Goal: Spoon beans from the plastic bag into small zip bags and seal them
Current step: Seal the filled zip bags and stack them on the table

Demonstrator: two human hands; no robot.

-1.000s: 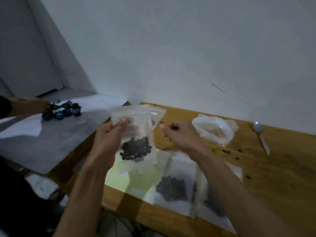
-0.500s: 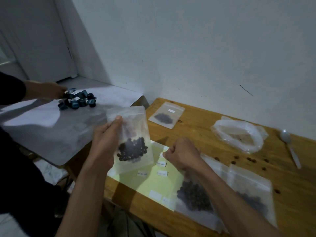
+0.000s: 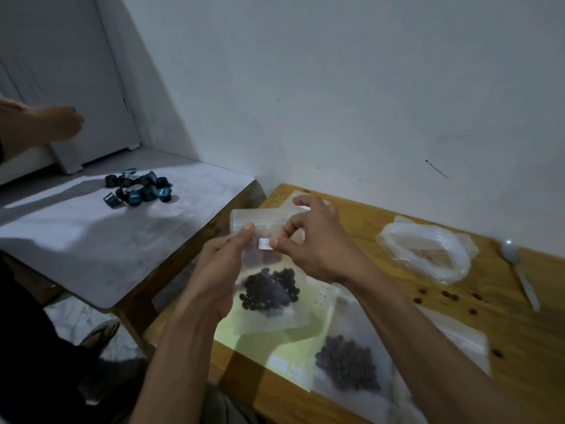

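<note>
Beans (image 3: 269, 290) are sitting in a dark heap at the bottom of the small zip bag (image 3: 266, 270) that the person is holding upright at the centre of the frame, above the near edge of the wooden worktop (image 3: 519, 338). The left hand (image 3: 220, 270) is gripping the bag's left side, thumb pressing near the top strip, while the right hand (image 3: 318, 243) is pinching a small white label (image 3: 264, 243) against the bag's front. I am judging that the filling is over for this bag and the labelling step is under way; the next move is probably calling for the sticker to be smoothed flat without tipping the bag. Whether the zip is fully closed I cannot tell.

Lower right of centre, two more filled bags (image 3: 351, 365) are lying flat, partly over a pale green label sheet (image 3: 275, 344). At right, the plastic bag (image 3: 425, 255) is lying open and looking nearly empty, with a few loose beans scattered nearby and a spoon (image 3: 516, 267) resting beside it. At upper left, dark capsules (image 3: 137, 188) are lying piled on a grey table (image 3: 91, 240), where another person's hand (image 3: 52, 123) is hovering
</note>
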